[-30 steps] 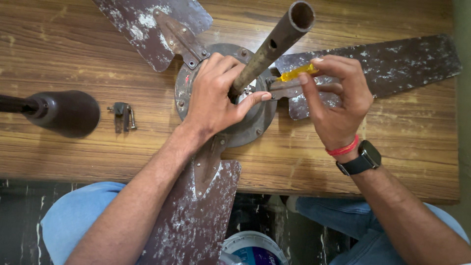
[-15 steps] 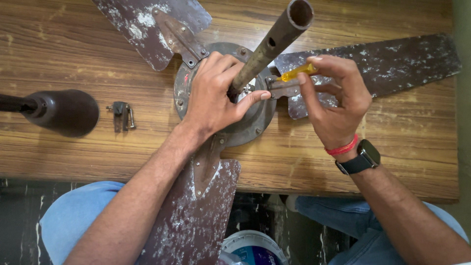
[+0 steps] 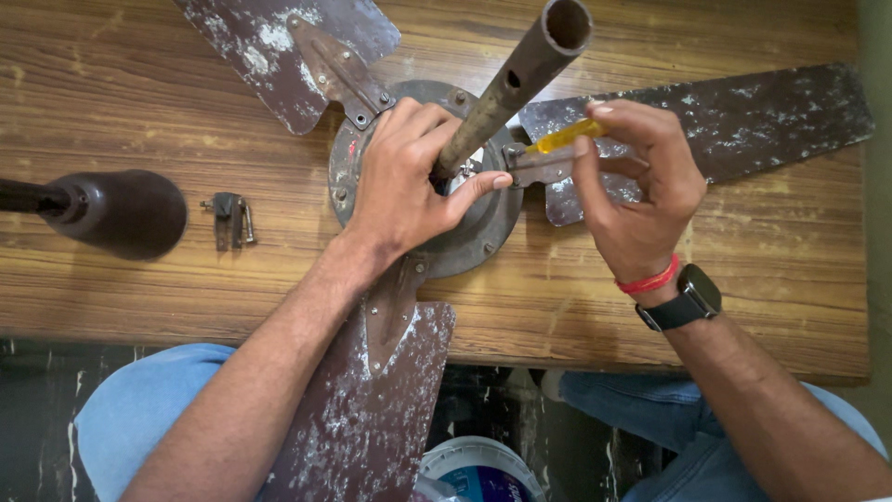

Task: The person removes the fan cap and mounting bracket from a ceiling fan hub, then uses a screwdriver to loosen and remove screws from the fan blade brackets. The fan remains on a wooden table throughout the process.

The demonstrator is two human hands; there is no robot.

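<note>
Rusty ceiling fan motor [image 3: 483, 223] flat on table, yellow-handled screwdriver [image 3: 557, 139] at blade bracket.

Single head camera, close above wooden table [image 3: 111, 84], facing straight down; no second view.

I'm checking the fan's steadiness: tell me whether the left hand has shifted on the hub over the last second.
No. The left hand stays on the motor hub beside the down rod, same spot relative to the small bracket.
</note>
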